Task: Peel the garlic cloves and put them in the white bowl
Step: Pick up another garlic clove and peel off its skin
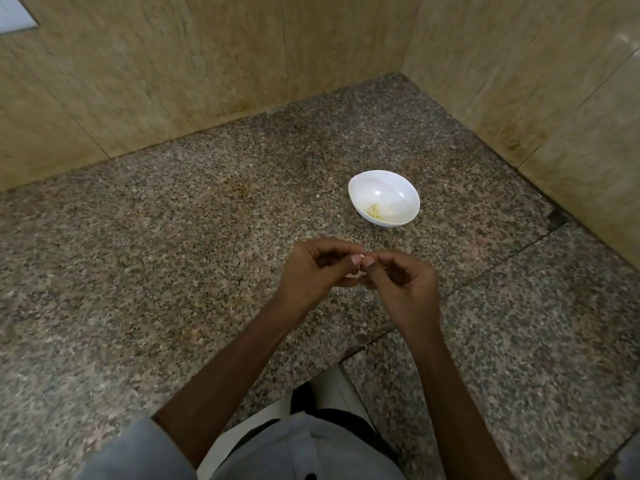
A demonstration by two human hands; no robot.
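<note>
One garlic clove (pixel 360 268) — between left hand (pixel 311 271), right hand (pixel 405 285).

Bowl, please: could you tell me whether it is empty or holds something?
Not empty: the bowl holds a small yellowish heap near its front wall.

This is a kitchen, seen at the inner corner of a worktop. The white bowl (pixel 391 188) stands on a speckled brown-grey granite counter (pixel 173 254), and polished beige stone-look wall tiles (pixel 173 81) rise behind it and to its right, meeting in a corner beyond the bowl. Food work shows it too: pale yellow peeled pieces (pixel 374 211) lie inside the bowl, a garlic clove (pixel 360 263) is pinched between the left hand (pixel 311 271) and right hand (pixel 405 282) just in front of it, and brownish stains (pixel 242 190) mark the counter to the bowl's left.
</note>
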